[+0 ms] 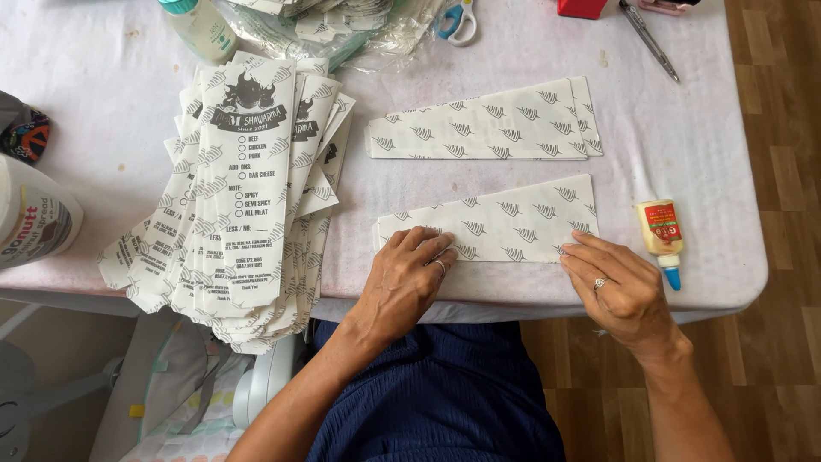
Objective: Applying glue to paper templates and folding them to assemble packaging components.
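Observation:
A folded white paper sleeve (505,224) with a grey leaf pattern lies near the table's front edge. My left hand (406,274) rests flat on its left end, fingers pressing the paper. My right hand (617,287) presses on its lower right corner with spread fingers; a ring shows on one finger. Neither hand grips anything. A small stack of finished patterned sleeves (487,124) lies just beyond it. A glue bottle (657,224) with a blue tip lies on the cloth to the right of my right hand.
A large fanned pile of printed flat paper sheets (248,188) covers the left of the white-clothed table (710,162). Scissors (457,21), a pen (650,41), a red box (581,7), a small bottle (201,26) and a plastic bag sit at the back. A jar (30,218) lies at the left edge.

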